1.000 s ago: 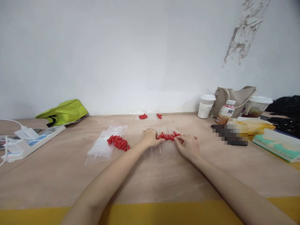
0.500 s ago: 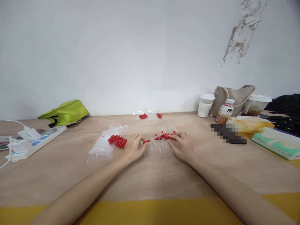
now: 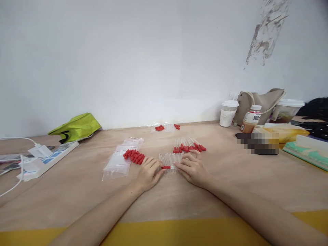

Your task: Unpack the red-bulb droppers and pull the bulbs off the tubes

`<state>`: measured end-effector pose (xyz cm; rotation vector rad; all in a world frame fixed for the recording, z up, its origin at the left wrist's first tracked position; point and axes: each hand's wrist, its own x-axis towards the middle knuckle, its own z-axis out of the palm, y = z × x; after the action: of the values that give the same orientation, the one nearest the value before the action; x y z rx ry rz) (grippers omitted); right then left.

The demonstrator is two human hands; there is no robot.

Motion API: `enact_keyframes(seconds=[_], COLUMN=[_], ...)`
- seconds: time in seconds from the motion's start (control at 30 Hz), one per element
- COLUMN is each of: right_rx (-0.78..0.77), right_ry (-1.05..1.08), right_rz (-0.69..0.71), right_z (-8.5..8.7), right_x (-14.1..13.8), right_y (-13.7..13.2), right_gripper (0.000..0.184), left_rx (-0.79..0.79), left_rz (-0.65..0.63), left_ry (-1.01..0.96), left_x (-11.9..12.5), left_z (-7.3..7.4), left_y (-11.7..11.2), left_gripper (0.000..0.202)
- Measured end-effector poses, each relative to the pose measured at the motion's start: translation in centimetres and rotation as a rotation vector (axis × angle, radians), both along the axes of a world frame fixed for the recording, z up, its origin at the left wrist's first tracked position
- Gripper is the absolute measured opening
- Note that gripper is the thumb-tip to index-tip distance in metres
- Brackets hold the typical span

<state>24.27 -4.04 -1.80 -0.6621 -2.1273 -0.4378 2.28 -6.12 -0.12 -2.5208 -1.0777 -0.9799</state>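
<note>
My left hand (image 3: 150, 173) pinches a red rubber bulb (image 3: 166, 167) between thumb and fingers. My right hand (image 3: 193, 168) closes on a clear glass dropper tube (image 3: 173, 167), which lines up end to end with the bulb. Just behind and under the fingers lies a row of bare glass tubes (image 3: 169, 158). Farther back are several droppers with red bulbs fitted (image 3: 185, 148), their tubes pointing toward the wall. Loose red bulbs (image 3: 133, 156) are heaped beside my left hand, on clear zip bags (image 3: 116, 164).
Near the wall lies a clear bag (image 3: 169, 127) with small red pieces. At left are a power strip (image 3: 55, 159) and a lime-green pouch (image 3: 77, 126). At right stand a paper-sleeved cup (image 3: 228, 116), a drink bottle (image 3: 251, 119), a beige bag (image 3: 266, 99) and a tissue pack (image 3: 307, 150).
Both hands have come nearer to me. My right hand has left the fitted droppers and now grips a tube at the bulb in my left hand. The view has shifted slightly.
</note>
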Motion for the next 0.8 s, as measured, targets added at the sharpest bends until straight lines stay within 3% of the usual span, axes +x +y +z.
enact_keyframes(seconds=[0.57, 0.8], right_rx=[-0.037, -0.075], right_ry=[-0.076, 0.031], right_rz=[0.069, -0.024], right_z=[0.5, 0.0], right_x=[-0.1, 2.1], right_y=[-0.7, 0.1], right_gripper=[0.020, 0.019], left_rx=[0.068, 0.019], left_rz=[-0.125, -0.090], left_ry=[0.124, -0.038], left_x=[0.2, -1.2], left_z=[-0.1, -0.4], left_y=[-0.1, -0.3], left_gripper=[0.022, 0.010])
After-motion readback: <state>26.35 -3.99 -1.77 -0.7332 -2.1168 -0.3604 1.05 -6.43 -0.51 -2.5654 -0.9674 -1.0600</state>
